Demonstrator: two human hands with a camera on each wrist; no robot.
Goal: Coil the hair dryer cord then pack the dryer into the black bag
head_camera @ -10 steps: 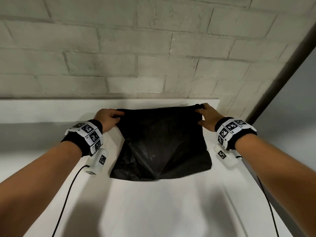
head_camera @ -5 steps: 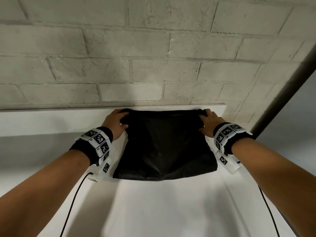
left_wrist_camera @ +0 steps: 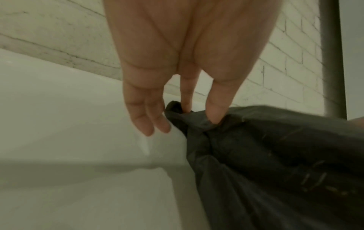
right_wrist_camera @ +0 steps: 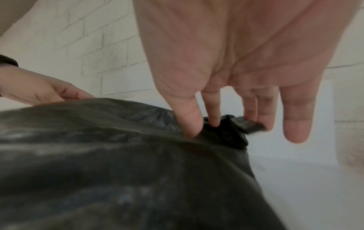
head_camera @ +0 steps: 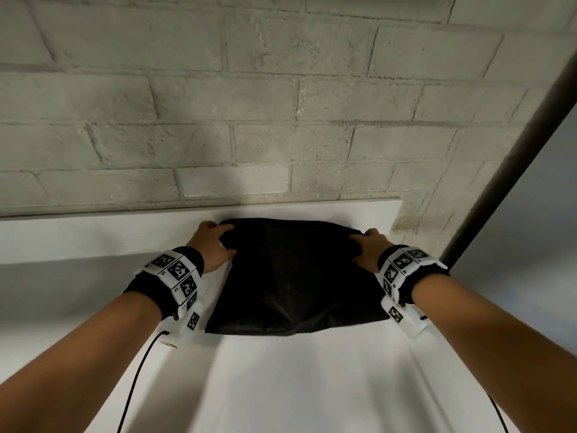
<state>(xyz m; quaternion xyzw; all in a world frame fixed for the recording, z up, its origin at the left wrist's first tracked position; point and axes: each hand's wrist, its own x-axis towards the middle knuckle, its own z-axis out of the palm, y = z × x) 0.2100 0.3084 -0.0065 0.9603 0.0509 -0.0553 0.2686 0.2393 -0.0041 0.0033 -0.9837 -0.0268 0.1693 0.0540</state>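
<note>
Left hand (head_camera: pixel 215 245) and right hand (head_camera: pixel 370 250) each pinch a far corner of the bulging black bag (head_camera: pixel 293 282), no dryer visible, so packing looks nearly done.

Bare forearms, banded wrists.
Each black wristband (head_camera: pixel 146 289) carries white marker-printed blocks (head_camera: pixel 179 271); thin black cables (head_camera: pixel 137 373) trail back.

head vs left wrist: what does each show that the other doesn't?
Head only: the whole black bag lying on the white table, the right hand at its far right corner, both wrist bands. Left wrist only: the thumb and a fingertip pinching bunched fabric at the corner, two fingers off it. Both: left hand on the bag, brick wall.
</note>
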